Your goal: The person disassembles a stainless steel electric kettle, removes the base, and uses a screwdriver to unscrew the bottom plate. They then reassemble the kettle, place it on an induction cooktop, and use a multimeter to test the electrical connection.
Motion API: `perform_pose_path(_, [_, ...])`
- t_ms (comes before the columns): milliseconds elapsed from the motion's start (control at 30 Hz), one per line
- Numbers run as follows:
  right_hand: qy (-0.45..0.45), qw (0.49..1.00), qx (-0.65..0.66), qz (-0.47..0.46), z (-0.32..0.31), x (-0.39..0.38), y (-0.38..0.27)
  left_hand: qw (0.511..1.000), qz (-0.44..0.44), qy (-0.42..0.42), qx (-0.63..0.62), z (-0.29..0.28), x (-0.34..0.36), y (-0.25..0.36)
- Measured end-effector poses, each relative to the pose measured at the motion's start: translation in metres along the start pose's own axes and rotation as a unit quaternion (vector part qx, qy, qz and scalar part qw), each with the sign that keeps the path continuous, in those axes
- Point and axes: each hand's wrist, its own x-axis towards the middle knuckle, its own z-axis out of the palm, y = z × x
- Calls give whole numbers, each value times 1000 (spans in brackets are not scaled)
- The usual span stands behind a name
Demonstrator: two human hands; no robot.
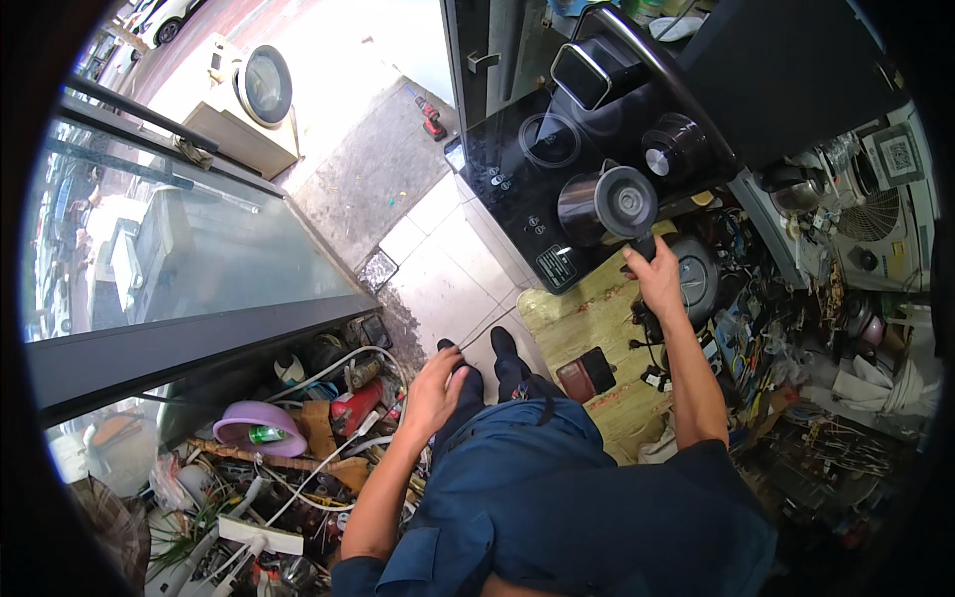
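My right hand (654, 277) is closed round the black handle of a dark metallic jug (587, 206). The jug is tilted above the near right part of a black glass cooktop (507, 214), its round grey end facing up. Whether the jug touches the glass I cannot tell. A dark pot with a shiny knob (674, 149) stands farther right on the cooktop. On the left, my left hand (435, 393) hangs in the air with its fingers stretched out and nothing in it.
A green mat-covered table (537, 308) holds a brown wallet (577, 382) and a dark phone (599, 369). Cluttered parts and cables lie at right. A purple basin (261, 428) sits in the lower-left heap. A red cordless drill (431, 121) and a washing machine (234, 104) are beyond the doorway.
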Motion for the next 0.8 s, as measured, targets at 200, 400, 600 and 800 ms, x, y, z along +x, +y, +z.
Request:
perform_pose_path(200, [17, 998, -54, 31, -12, 31, 5, 986, -164, -22, 24, 20, -86, -80])
perform_pose_path(400, [4, 997, -59, 49, -15, 37, 11, 985, -170, 6, 19, 25, -105, -87])
perform_pose_path(600, [-15, 998, -40, 55, -13, 43, 12, 989, -147, -7, -3, 26, -76, -78])
perform_pose_path(800, [-33, 995, -72, 59, -12, 49, 20, 987, -161, -12, 12, 20, -65, -76])
